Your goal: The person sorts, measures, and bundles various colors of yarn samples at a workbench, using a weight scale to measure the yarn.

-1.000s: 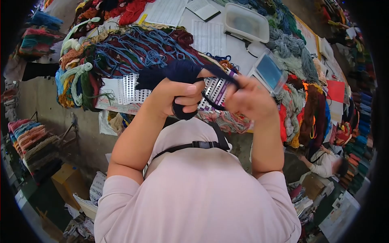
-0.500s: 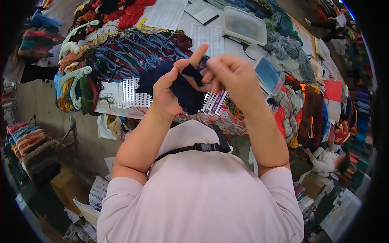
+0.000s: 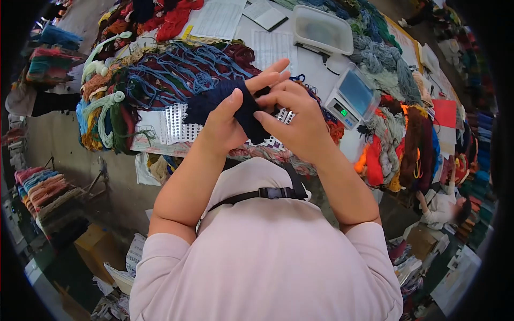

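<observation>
A hank of navy-blue yarn (image 3: 213, 100) lies across my left hand (image 3: 227, 125), held at the thumb with the fingers stretched beyond it. Part of the yarn hangs in front of the palm. My right hand (image 3: 300, 120) is at the hank's right side, its thumb and bent fingers on the navy strands. Its fingertips are partly hidden against the dark yarn. Beneath the hands, white cards with rows of holes (image 3: 175, 124) lie on the table.
A digital scale (image 3: 342, 111) with a lit green display carries a clear blue-bottomed tray (image 3: 357, 92). Behind is a translucent plastic bin (image 3: 323, 32). Printed sheets (image 3: 218, 18) and a notebook (image 3: 266, 16) lie farther back. Coloured yarn heaps (image 3: 176, 72) surround them. At right sits another person (image 3: 444, 207).
My right hand has moved down and left, its fingers spreading from a tighter pinch. My left fingers have shifted right with the yarn. The scale's display has come into view.
</observation>
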Tool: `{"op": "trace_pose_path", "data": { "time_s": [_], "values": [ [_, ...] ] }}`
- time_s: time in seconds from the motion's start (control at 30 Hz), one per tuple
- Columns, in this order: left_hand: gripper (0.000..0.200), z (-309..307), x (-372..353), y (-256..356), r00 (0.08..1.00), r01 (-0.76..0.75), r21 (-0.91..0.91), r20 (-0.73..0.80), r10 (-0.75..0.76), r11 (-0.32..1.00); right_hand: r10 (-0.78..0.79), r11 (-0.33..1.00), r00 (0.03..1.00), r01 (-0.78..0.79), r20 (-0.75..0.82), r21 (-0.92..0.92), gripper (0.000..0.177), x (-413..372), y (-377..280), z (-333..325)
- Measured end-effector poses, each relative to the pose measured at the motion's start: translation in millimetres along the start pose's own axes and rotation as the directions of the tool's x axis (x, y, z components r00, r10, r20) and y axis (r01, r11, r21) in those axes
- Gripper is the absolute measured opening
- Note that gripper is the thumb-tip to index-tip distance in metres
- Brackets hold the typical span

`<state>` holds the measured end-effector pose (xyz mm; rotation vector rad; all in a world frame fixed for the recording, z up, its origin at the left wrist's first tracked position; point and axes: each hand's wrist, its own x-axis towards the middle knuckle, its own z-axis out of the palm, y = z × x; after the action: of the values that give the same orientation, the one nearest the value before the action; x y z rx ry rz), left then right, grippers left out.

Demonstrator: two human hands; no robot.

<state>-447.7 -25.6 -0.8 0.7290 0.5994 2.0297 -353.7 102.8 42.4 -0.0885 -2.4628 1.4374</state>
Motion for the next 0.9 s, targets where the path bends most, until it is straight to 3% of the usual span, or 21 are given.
{"op": "trace_pose_path", "data": {
  "time_s": [0.07, 0.13, 0.17, 0.2, 0.27, 0.33, 0.4, 0.47, 0.5, 0.57, 0.6, 0.67, 0.7, 0.73, 0.77, 0.8, 0.83, 0.87, 0.9],
  "values": [
    [0.063, 1, -2, 2, 0.999, 0.026, 0.025, -0.033, -0.025, 0.999, 0.157, 0.963, 0.983, -0.174, 0.100, 0.205, 0.012, 1, 1, 2],
    [0.071, -2, -4, 0, 1.000, 0.013, -0.020, 0.006, -0.013, 1.000, 0.220, 0.937, 0.962, -0.255, 0.165, 0.237, 0.012, 0, 2, -4],
    [0.067, 5, -5, 3, 0.996, 0.013, -0.027, -0.093, -0.016, 1.000, 0.283, 0.906, 0.933, -0.336, 0.223, 0.258, 0.011, 0, 2, -6],
    [0.067, 4, -5, 8, 0.995, 0.012, -0.024, -0.095, -0.014, 1.000, 0.279, 0.906, 0.933, -0.334, 0.225, 0.261, 0.011, 0, 4, -5],
    [0.056, 3, -8, 19, 0.986, 0.129, 0.147, -0.122, -0.111, 0.981, 0.355, 0.745, 0.908, -0.419, 0.224, 0.520, 0.013, -2, 10, -2],
    [0.050, 13, -8, 24, 0.975, 0.124, 0.213, -0.205, -0.080, 0.969, 0.314, 0.774, 0.935, -0.354, 0.166, 0.525, 0.012, -3, 13, 0],
    [0.035, 10, -14, 21, 0.919, 0.263, 0.273, -0.362, -0.154, 0.925, 0.276, 0.799, 0.955, -0.290, 0.108, 0.527, 0.011, -5, 17, 4],
    [0.034, 9, -15, 18, 0.908, 0.286, 0.267, -0.382, -0.171, 0.920, 0.142, 0.841, 0.990, -0.124, 0.006, 0.527, 0.006, -5, 23, 9],
    [0.033, 9, -15, 17, 0.898, 0.305, 0.264, -0.400, -0.183, 0.915, 0.143, 0.840, 0.990, -0.125, 0.006, 0.528, 0.006, -5, 20, 8],
    [0.042, 9, -16, 18, 0.902, 0.290, 0.271, -0.397, -0.168, 0.918, 0.344, 0.626, 0.933, -0.314, 0.109, 0.714, 0.008, -6, 12, 4],
    [0.051, 9, -16, 19, 0.907, 0.274, 0.278, -0.392, -0.151, 0.921, 0.343, 0.627, 0.933, -0.312, 0.107, 0.714, 0.008, -6, 15, 2],
    [0.054, 7, -14, 26, 0.938, 0.225, 0.277, -0.320, -0.132, 0.934, 0.326, 0.388, 0.907, -0.385, 0.266, 0.838, 0.014, -6, 26, -3],
    [0.057, 6, -13, 30, 0.961, 0.182, 0.270, -0.251, -0.114, 0.945, 0.274, 0.329, 0.912, -0.389, 0.307, 0.861, 0.014, -5, 26, -3],
    [0.068, 4, -13, 30, 0.960, 0.182, 0.255, -0.256, -0.115, 0.950, 0.270, 0.331, 0.914, -0.384, 0.304, 0.862, 0.014, -4, 21, -4],
    [0.068, 6, -11, 33, 0.961, 0.181, 0.258, -0.253, -0.114, 0.949, 0.319, 0.450, 0.891, -0.442, 0.323, 0.776, 0.014, 0, 11, -7],
    [0.061, 9, -10, 36, 0.945, 0.221, 0.185, -0.285, -0.162, 0.958, 0.370, 0.555, 0.867, -0.494, 0.333, 0.670, 0.014, 2, 5, -8],
    [0.054, 11, -9, 38, 0.925, 0.257, 0.110, -0.314, -0.212, 0.960, 0.298, 0.620, 0.892, -0.452, 0.340, 0.641, 0.018, 1, 8, -7],
    [0.054, 11, -8, 38, 0.926, 0.256, 0.112, -0.312, -0.211, 0.960, 0.296, 0.622, 0.893, -0.449, 0.338, 0.642, 0.018, 4, 4, -12],
    [0.053, 11, -8, 37, 0.926, 0.251, 0.122, -0.318, -0.202, 0.960, 0.327, 0.715, 0.861, -0.495, 0.390, 0.494, 0.019, 7, -3, -21]
  ]
}}
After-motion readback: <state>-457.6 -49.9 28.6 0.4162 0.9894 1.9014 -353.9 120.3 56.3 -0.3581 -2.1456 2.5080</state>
